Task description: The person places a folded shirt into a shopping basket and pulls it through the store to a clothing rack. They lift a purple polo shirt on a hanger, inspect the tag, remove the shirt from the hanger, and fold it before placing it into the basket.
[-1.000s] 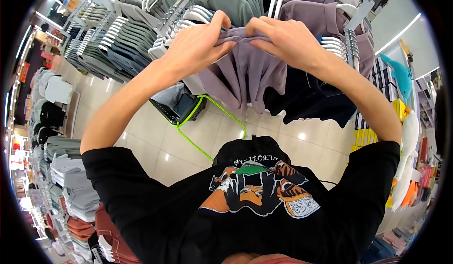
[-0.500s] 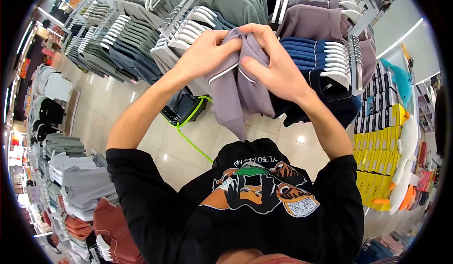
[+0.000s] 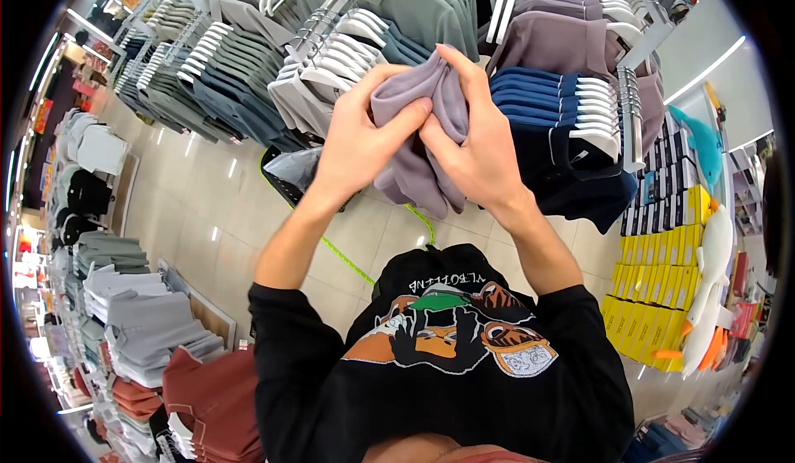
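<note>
A mauve garment [image 3: 414, 173] is bunched up in front of my chest, its lower part hanging below my hands. My left hand [image 3: 360, 132] grips it from the left side, thumb pressed on the folded cloth and the other fingers behind it. From the right, my right hand [image 3: 476, 144] pinches the same cloth, with a fingertip at its top edge. Both thumbs nearly meet at the middle of the fold. A lime-green measuring tape [image 3: 348, 260] hangs in two strands below the garment, near my black shirt [image 3: 447, 397].
Light grey shirts on white hangers [image 3: 302, 86] hang just beyond my left hand. Blue shirts [image 3: 534, 94] and a black one hang at the right. A black basket [image 3: 286, 190] stands on the tiled floor. Yellow boxes [image 3: 646, 322] are stacked at far right.
The white-trimmed edges of the garment are no longer visible, and the cloth is folded up higher. My hands and forearms have drawn closer together. More of the basket shows.
</note>
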`<control>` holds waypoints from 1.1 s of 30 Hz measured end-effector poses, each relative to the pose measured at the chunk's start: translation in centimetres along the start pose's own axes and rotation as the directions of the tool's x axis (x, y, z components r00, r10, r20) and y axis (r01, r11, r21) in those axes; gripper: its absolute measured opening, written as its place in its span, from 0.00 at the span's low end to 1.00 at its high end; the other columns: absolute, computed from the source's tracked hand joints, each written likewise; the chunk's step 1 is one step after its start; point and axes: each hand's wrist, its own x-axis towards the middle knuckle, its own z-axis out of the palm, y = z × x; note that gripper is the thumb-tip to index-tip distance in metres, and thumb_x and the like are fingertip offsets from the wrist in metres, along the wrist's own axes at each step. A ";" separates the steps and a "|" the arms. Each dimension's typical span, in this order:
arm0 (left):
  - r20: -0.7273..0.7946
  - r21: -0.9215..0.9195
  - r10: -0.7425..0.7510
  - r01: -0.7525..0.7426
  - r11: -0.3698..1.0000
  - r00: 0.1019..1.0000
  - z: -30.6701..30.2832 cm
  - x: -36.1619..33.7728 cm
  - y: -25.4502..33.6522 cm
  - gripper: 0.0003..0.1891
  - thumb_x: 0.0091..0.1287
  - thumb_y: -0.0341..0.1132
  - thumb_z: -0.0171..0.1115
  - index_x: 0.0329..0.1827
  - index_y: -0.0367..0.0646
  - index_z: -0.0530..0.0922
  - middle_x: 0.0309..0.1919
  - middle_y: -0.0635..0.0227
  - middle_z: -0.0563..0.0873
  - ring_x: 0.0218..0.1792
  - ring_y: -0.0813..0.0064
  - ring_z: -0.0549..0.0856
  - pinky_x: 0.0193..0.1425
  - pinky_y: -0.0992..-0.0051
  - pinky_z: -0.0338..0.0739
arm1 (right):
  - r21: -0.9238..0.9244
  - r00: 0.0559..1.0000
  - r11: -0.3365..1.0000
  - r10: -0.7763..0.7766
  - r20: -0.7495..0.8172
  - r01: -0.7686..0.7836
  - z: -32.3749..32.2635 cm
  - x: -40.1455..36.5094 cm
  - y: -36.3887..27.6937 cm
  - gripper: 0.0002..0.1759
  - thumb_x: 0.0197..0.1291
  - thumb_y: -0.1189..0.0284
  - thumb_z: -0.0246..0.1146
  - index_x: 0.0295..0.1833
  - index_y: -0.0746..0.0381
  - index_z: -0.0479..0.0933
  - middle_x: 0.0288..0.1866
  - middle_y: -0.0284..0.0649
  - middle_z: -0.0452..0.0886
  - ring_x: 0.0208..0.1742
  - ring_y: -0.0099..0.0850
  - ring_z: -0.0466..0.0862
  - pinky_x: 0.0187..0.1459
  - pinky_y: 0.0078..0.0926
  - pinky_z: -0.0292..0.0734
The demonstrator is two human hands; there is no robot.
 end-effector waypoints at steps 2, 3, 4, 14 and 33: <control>-0.061 0.115 0.036 -0.029 0.993 0.998 0.1 -0.7 -1.1 0.14 0.68 0.32 0.69 0.52 0.33 0.82 0.38 0.63 0.89 0.38 0.77 0.86 0.47 0.75 0.80 | 0.041 0.991 0.990 0.132 0.031 -0.133 -0.3 -0.1 -0.8 0.36 0.62 0.74 0.65 0.75 0.61 0.62 0.56 0.53 0.83 0.53 0.48 0.88 0.53 0.36 0.81; -0.113 0.231 0.079 -0.051 0.972 0.991 0.2 -0.9 -1.7 0.13 0.67 0.31 0.69 0.50 0.33 0.82 0.34 0.60 0.89 0.35 0.75 0.86 0.44 0.74 0.80 | 0.076 0.963 0.961 0.261 0.063 -0.266 -0.3 -0.1 -1.2 0.36 0.62 0.74 0.66 0.75 0.61 0.62 0.54 0.52 0.84 0.53 0.47 0.88 0.52 0.35 0.81; -0.172 0.251 0.127 -0.082 0.964 0.977 0.6 -1.1 -2.3 0.11 0.66 0.31 0.69 0.47 0.33 0.83 0.32 0.57 0.88 0.32 0.72 0.86 0.41 0.72 0.80 | 0.080 0.965 0.962 0.257 0.046 -0.260 -0.1 -0.2 -0.9 0.37 0.62 0.74 0.66 0.76 0.61 0.62 0.49 0.50 0.86 0.50 0.45 0.89 0.51 0.34 0.82; -0.016 0.134 0.212 -0.208 0.969 0.977 -0.2 -3.2 -3.0 0.27 0.63 0.39 0.75 0.60 0.33 0.76 0.45 0.61 0.80 0.43 0.69 0.83 0.49 0.69 0.79 | 0.047 0.957 0.996 -0.082 0.279 0.072 -0.4 -1.7 -0.8 0.53 0.50 0.76 0.71 0.81 0.67 0.52 0.72 0.55 0.68 0.68 0.47 0.77 0.71 0.41 0.69; -0.042 0.231 0.053 -0.042 0.972 0.998 0.2 -2.3 -2.8 0.14 0.72 0.36 0.69 0.53 0.34 0.82 0.39 0.61 0.90 0.41 0.75 0.88 0.47 0.73 0.81 | 0.395 0.824 0.737 0.395 0.406 -0.548 -1.8 -1.2 1.9 0.18 0.67 0.63 0.71 0.52 0.67 0.84 0.43 0.32 0.85 0.42 0.18 0.79 0.45 0.20 0.75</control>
